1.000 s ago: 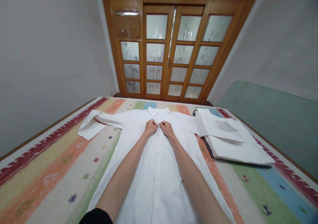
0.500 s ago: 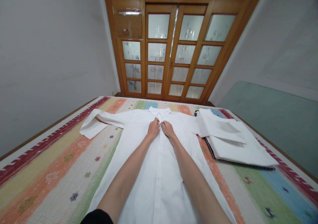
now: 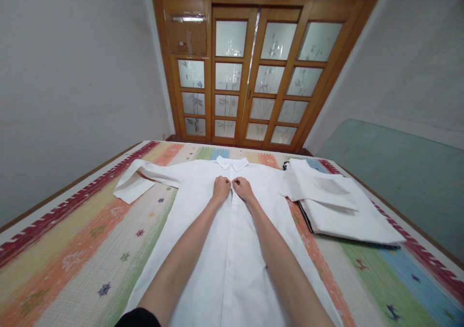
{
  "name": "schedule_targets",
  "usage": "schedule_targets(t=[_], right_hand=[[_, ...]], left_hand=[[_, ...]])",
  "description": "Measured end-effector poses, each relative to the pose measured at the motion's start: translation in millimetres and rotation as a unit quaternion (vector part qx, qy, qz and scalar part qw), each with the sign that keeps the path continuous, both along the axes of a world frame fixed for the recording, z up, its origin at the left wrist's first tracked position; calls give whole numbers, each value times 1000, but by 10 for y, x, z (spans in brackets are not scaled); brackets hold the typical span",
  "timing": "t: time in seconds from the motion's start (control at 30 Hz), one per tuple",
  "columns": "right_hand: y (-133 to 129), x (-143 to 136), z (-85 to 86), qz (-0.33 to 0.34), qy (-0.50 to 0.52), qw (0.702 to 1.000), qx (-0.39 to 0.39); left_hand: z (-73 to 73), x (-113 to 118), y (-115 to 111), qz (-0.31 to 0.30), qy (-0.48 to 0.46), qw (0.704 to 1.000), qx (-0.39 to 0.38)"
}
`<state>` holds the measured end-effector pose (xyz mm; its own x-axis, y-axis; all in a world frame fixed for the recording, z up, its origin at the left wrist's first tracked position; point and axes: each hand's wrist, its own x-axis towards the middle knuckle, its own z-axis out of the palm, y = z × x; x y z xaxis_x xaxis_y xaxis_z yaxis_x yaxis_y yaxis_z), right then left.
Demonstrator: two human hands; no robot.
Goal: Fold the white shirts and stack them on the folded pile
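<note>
In the head view, the only one there is, I watch two bare hands at work on a white shirt (image 3: pixel 242 249) laid out flat on a striped cover (image 3: pixel 83 259), its collar (image 3: pixel 232 163) pointing away from the person. Half a second ago the fingertips nearly met over the placket (image 3: pixel 227 269); now they have drawn slightly apart, with the left hand (image 3: pixel 222 187) lower and its fingers less raised. The shirt itself lies as it did, so I'd judge the handling is at one spot below the collar and still in progress. The left hand looks pinched on the left side of the opening, and the right hand (image 3: pixel 242 188) is curled closed at the right side, apparently gripping cloth too; whether a button sits between the fingers is too small to tell. Counting up: one shirt, one collar, and two sleeves, the left sleeve (image 3: pixel 161 173) bent back on the cover, the right sleeve (image 3: pixel 311 186) draped over a folded stack (image 3: pixel 355 223). That makes one stack, white on top with a dark edge beneath, though I cannot tell how many pieces are in it. Beyond stand the wooden doors (image 3: pixel 230 60), with fifteen frosted panes below the top band.
</note>
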<state>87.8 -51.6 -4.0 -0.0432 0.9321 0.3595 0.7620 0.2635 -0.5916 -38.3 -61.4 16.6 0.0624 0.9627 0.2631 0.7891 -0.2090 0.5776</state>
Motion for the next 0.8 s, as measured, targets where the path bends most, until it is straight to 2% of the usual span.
schedule_targets(t=[0.33, 0.8], right_hand=[[0, 7, -18, 0, 11, 1000, 1], [-15, 6, 13, -8, 24, 1000, -10]], left_hand=[[23, -55, 59, -42, -11, 999, -6], [-75, -61, 105, -33, -36, 999, 10]])
